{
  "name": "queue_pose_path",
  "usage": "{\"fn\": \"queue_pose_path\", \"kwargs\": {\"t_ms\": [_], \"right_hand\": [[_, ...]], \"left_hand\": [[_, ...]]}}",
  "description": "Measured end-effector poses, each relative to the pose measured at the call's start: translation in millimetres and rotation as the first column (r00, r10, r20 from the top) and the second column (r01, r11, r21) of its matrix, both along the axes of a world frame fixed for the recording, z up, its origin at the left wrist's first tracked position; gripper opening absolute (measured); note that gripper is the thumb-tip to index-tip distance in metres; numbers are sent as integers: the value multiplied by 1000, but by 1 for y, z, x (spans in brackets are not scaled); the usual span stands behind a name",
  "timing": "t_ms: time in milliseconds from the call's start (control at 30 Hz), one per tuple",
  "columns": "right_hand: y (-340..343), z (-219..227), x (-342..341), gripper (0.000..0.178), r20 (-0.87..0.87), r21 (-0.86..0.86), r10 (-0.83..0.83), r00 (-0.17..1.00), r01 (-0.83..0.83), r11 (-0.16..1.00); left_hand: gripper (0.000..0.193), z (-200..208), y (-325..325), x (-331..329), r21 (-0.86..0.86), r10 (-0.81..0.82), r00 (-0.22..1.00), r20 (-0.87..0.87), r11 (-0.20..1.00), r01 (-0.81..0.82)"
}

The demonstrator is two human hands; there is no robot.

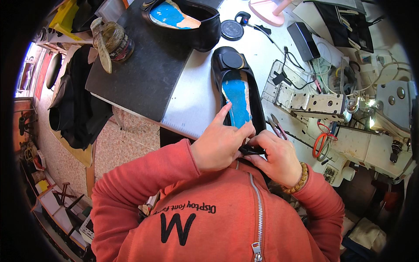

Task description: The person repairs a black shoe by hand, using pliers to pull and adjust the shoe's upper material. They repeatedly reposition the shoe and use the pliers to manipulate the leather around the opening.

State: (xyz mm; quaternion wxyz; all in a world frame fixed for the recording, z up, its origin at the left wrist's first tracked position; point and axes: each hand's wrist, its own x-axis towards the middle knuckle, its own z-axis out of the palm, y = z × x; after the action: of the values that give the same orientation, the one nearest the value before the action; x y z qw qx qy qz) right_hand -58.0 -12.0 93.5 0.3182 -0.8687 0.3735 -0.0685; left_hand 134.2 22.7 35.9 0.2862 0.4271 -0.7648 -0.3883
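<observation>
A black flat shoe (pixel 256 102) with a round black ornament at its toe lies lengthwise in front of me, heel toward my body. Its inside shows a worn blue insole surface (pixel 237 97) with pale edges. My left hand (pixel 222 142) is at the heel end, index finger stretched along the inner side, the other fingers bent at the back rim. Across from it, my right hand (pixel 275 157) pinches the heel rim between thumb and fingers. Both hands grip the heel of this shoe. Part of the heel is hidden behind my fingers.
A second black shoe (pixel 207 26) stands on the dark mat (pixel 139 72), near a jar (pixel 118 41) with a brush across it. To the right are a sewing machine (pixel 323 105), orange-handled scissors (pixel 320 146), cables and a black box (pixel 303 41). A round black lid (pixel 232 30) lies beyond the shoe.
</observation>
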Motion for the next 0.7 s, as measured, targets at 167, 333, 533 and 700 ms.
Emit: {"fn": "queue_pose_path", "kwargs": {"t_ms": [167,333,533,700], "right_hand": [[1,-1,2,17,-67,-36,16,998,-18,999],[1,0,6,15,-69,-49,45,997,-49,998],[6,10,14,14,-214,-261,143,966,-197,945],[-8,8,15,11,-126,-308,297,947,-322,895]], "left_hand": [[45,3,1,-1,11,9,1000,-21,1000,-8],[46,3,5,-2,-44,31,999,-9,999,-31],[47,0,7,-3,-100,45,999,2,994,-45],[53,8,15,6,-38,56,998,3,998,-56]]}}
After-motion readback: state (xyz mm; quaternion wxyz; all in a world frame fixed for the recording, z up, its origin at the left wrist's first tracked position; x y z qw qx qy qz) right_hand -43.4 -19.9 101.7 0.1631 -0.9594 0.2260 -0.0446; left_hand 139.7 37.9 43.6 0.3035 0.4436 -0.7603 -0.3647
